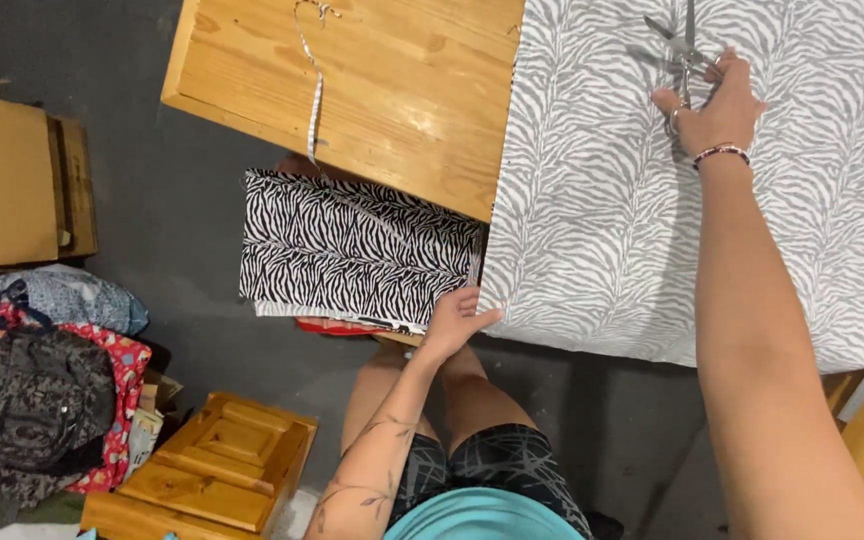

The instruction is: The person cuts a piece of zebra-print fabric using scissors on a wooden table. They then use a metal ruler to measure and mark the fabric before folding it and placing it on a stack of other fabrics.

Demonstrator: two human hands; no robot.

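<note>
Head view: scissors (680,52) half hidden under right hand (716,110), blades cut off.

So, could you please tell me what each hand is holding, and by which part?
The right hand grips the scissors by their handles. The left hand pinches the grey zebra-print fabric at its lower left corner.

Scissors (682,55) on fabric (602,200) on table (402,90)
</note>
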